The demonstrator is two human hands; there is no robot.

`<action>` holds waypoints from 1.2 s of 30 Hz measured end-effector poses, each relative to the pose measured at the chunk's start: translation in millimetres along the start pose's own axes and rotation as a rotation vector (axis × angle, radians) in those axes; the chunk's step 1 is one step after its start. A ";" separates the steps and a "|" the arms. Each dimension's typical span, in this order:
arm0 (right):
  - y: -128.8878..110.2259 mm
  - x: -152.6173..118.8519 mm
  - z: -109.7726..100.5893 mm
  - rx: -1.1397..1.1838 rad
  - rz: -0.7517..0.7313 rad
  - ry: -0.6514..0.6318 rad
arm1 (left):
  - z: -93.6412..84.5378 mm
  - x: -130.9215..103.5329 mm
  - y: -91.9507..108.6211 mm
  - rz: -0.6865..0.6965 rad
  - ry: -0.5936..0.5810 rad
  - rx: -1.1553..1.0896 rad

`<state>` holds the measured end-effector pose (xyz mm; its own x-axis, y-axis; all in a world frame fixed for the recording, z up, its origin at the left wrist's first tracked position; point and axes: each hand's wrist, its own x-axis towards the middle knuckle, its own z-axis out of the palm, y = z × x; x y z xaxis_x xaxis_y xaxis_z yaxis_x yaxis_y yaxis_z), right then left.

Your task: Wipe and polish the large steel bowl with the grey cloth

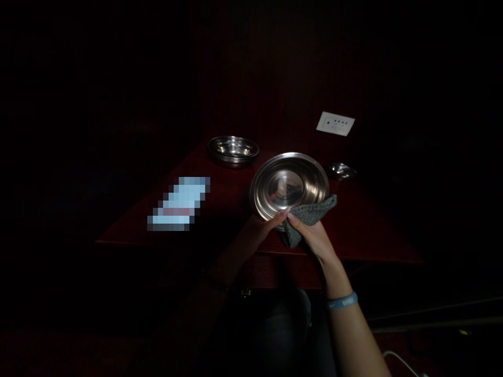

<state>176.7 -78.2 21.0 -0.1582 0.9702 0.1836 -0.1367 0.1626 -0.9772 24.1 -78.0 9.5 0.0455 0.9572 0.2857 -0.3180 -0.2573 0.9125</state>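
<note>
A shiny steel bowl point(286, 183) is held up above the table, tilted so that its inside faces me. My left hand point(264, 229) grips its near rim from the left, the thumb lying over the edge and the other fingers hidden beneath. On the right of the same rim, my right hand point(310, 233) is closed on a grey-green knitted cloth point(312, 211), which is folded over the bowl's edge. Both thumb tips nearly meet at the rim. Whether my right fingers also press the bowl from below is hidden.
Stacked steel bowls point(233, 151) stand at the back left of the dark red table point(188, 230). A smaller steel dish point(341, 172) sits at the right. A blurred-out bright rectangle point(179, 203) lies on the left. A white socket plate point(335, 124) is on the back panel. Surroundings are very dark.
</note>
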 end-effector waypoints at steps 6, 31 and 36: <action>0.8 0.9 -1.5 -0.009 0.003 -0.009 | 2.1 0.6 1.7 0.019 0.007 -0.002; -3.9 -2.1 1.3 -0.010 0.019 0.003 | 1.5 1.3 2.4 0.032 -0.026 0.008; -4.4 -3.2 2.4 -0.024 0.018 -0.002 | 1.2 0.6 1.0 0.027 -0.029 -0.017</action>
<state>175.4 -82.4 25.0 -0.1622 0.9727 0.1660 -0.1101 0.1493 -0.9826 25.0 -77.9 10.9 0.0638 0.9458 0.3183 -0.3356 -0.2800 0.8994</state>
